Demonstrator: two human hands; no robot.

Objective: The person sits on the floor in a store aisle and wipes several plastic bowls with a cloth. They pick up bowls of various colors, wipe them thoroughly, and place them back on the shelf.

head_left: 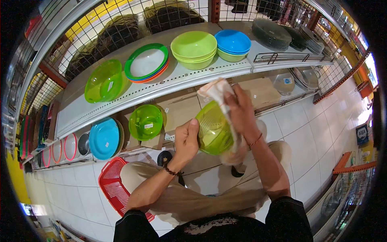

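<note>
My left hand [186, 140] grips the rim of a translucent green plastic bowl [211, 130], thumb on top, holding it tilted above my lap. A white cloth with orange marks [219, 90] is in my right hand [240, 113], pressed against the bowl's right side; cloth and fingers are partly blurred. On the lower shelf, left of the held bowl, a similar green bowl [146, 122] with a white label leans against cardboard. A larger green basin [103, 81] stands tilted on the upper shelf, beside green-rimmed white plates [147, 64].
Stacked light green bowls [193, 45], blue bowls [232, 42] and glass plates [270, 34] stand on the upper shelf. Blue plates [104, 138] and cardboard boxes [181, 112] fill parts of the lower one. A red plastic basket [113, 184] sits on the tiled floor by my left knee.
</note>
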